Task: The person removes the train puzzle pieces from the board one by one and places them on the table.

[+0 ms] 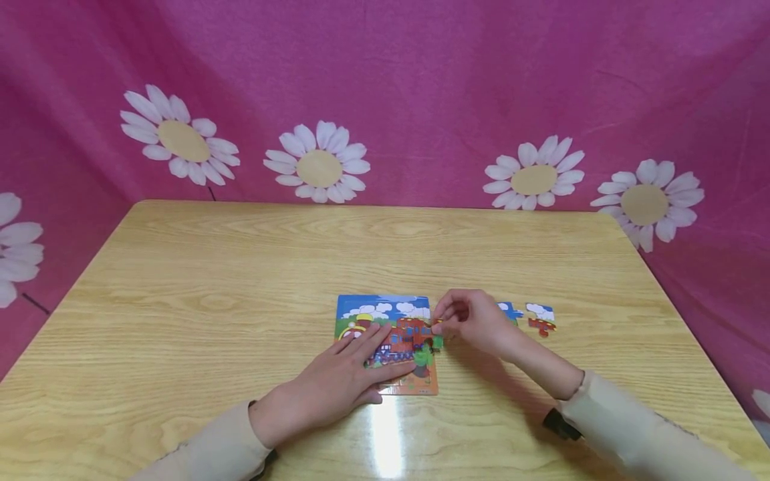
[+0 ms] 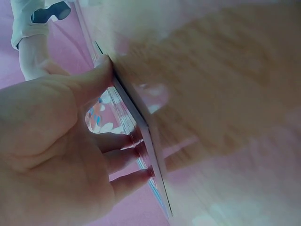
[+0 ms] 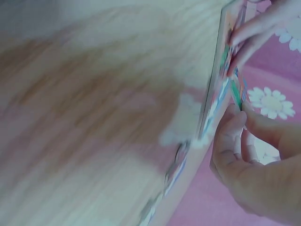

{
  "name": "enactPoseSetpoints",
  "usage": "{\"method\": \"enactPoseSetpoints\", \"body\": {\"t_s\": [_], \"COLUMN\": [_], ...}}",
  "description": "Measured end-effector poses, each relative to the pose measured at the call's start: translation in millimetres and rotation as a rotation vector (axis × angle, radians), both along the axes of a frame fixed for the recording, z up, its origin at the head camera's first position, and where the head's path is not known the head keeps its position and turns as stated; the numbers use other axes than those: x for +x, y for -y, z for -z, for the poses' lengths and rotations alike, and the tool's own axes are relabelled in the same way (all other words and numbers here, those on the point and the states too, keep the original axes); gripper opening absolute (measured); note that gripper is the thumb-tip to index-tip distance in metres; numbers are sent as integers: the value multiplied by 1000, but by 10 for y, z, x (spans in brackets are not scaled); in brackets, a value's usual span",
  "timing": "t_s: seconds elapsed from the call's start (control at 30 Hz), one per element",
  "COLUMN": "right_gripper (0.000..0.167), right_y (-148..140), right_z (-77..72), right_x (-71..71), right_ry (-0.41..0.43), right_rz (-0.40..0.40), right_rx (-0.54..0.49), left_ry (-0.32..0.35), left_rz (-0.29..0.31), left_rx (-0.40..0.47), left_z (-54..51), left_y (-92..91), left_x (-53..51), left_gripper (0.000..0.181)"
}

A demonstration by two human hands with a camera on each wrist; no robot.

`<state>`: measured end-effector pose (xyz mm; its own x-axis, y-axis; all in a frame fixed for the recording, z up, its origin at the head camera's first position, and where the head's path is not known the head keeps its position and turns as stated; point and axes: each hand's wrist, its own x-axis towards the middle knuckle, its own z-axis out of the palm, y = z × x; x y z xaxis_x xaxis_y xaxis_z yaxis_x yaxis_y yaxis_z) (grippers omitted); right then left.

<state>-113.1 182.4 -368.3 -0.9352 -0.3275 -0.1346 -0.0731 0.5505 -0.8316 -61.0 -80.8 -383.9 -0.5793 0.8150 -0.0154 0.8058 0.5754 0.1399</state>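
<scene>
A train picture jigsaw puzzle [image 1: 385,308] lies on the wooden table in the head view, in a thin flat tray whose orange lower edge shows. My left hand [image 1: 333,387] rests across its lower left part with spread, mostly straight fingers, covering some of the picture. In the left wrist view, the fingertips [image 2: 146,173] touch the puzzle's surface. At the puzzle's right edge, my right hand [image 1: 481,325] pinches a puzzle piece [image 3: 236,92] between thumb and forefinger. Green shows on that piece, which is tilted just above the puzzle; the fingers hide part of it.
To the right of the right hand lie loose puzzle pieces, a blue and white one [image 1: 510,310] partly behind the hand and a cloud-and-red one [image 1: 541,312]. The wooden table [image 1: 240,267] ends at a pink flowered cloth [image 1: 421,100] behind.
</scene>
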Motion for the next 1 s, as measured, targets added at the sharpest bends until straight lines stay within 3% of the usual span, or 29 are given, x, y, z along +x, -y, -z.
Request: {"method": "enactPoseSetpoints", "body": {"t_s": [0.37,0.7,1.0], "right_gripper": [15,16,13], "right_y": [-645,-1255,-1496], "right_z": [-101,15,75], "right_x": [63,183,281], "right_ry": [57,89,-13], "right_rz": [37,132,161], "right_rx": [20,156,299], "left_ry": [51,51,64], "left_rz": [-15,-17,-16], "left_rx": [-2,15,5], "left_z": [-24,-21,-38], "left_y": [3,6,6], "left_x": [-1,4,2], "left_gripper": [53,53,53]}}
